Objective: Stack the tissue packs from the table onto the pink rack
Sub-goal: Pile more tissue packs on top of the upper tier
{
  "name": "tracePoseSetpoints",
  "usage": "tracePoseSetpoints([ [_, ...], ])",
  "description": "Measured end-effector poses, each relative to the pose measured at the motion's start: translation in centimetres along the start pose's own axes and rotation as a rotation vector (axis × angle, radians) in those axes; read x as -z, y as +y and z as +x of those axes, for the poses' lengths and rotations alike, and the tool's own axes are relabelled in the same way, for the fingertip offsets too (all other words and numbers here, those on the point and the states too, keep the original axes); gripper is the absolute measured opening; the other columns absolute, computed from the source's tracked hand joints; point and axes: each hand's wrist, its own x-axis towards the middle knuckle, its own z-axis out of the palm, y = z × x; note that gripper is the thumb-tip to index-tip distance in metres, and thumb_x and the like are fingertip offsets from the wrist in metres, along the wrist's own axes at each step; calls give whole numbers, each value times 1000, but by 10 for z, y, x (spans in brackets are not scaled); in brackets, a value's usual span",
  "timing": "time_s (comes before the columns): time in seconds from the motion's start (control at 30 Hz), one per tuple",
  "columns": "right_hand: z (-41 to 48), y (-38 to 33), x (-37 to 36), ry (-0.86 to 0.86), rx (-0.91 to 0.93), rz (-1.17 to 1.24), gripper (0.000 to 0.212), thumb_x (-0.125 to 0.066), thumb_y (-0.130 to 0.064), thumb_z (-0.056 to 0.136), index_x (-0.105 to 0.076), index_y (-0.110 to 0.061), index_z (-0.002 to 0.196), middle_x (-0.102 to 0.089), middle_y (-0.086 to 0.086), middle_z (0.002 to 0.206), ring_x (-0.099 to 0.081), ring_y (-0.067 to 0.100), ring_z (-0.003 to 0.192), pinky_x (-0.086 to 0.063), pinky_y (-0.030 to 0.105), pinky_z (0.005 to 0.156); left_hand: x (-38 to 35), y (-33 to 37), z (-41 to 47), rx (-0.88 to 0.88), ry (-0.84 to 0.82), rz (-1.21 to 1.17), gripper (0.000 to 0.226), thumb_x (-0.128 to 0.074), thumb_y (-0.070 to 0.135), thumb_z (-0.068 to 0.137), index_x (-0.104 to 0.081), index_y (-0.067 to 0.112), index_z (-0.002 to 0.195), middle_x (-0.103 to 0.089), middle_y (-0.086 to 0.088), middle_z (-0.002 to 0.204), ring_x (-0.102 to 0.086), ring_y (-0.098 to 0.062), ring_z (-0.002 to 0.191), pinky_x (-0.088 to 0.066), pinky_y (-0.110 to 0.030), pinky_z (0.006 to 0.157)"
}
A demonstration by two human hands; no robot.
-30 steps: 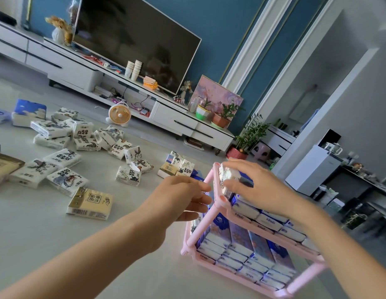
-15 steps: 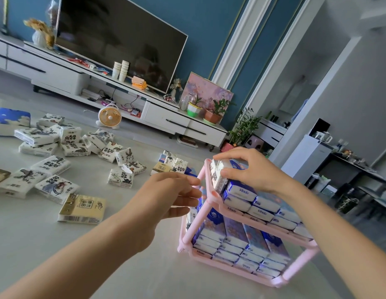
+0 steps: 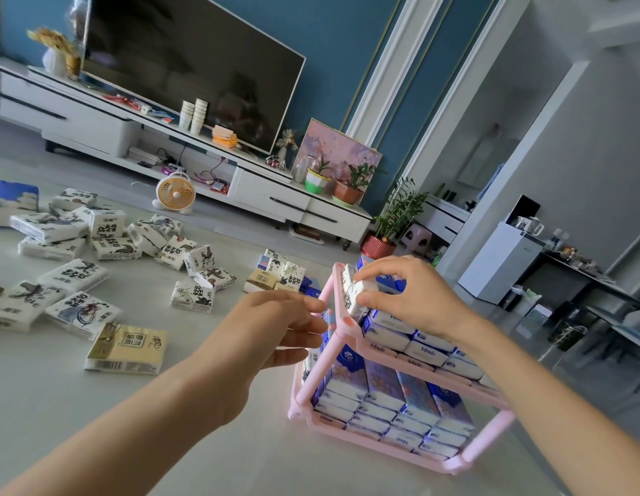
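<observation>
Head view shows my right hand [image 3: 411,298] pinching a white tissue pack [image 3: 356,295] between thumb and fingers. The pack stands tilted on edge at the near left corner of the pink rack [image 3: 320,366], on its top shelf and against the blue packs [image 3: 390,332] stacked there. My left hand [image 3: 268,338] holds nothing. Its fingers are loosely bent with the tips just beside the corner post, and I cannot tell whether they touch it.

To seat this pack well, I should press it snug against the blue row before letting go, so it does not lean over the rail and drop out. The frame looks light and could skid on the desk [image 3: 42,388], so my left hand should brace the post. Many loose packs [image 3: 75,277] lie far left, with a yellow pack [image 3: 127,349] nearer, so plenty remains.
</observation>
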Motion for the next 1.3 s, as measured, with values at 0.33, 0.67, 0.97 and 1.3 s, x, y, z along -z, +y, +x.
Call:
tracePoseSetpoints([
  [0.33,-1,-1,-9,-46,-52,-33,30,-75,-37,70,-71,-29,100,-66,-10,109,-48,12,114,-36,37,103,1,-1,0,-5,1,7,26,-46,2,91,-68,11,79,-68,-4,68,-62,-16,63,-49,-26,63],
  [0.67,-46,14,8,1,-48,89,45,-44,-33,96,-34,-35,140,-29,-21,146,-22,-7,133,-17,12,105,-8,-5,2,-401,93,463,32,-41,30,96,-50,35,126,-53,16,127,-48,-5,117,-36,-28,99],
  [0.97,-62,26,-14,-86,43,-313,65,-28,-47,97,1,-20,149,10,-11,154,19,-4,129,23,13,100,-55,-26,59,-364,-76,733,49,-24,34,100,-15,24,147,-19,5,153,-13,-11,142,-8,-31,117],
  [1.3,-65,26,-19,63,123,-155,64,-34,-42,97,-1,-23,149,7,-10,156,18,-3,137,18,11,105,-65,-28,57,-396,-81,664,26,-33,23,100,-47,27,121,-59,23,93,-55,19,76,-39,1,69],
])
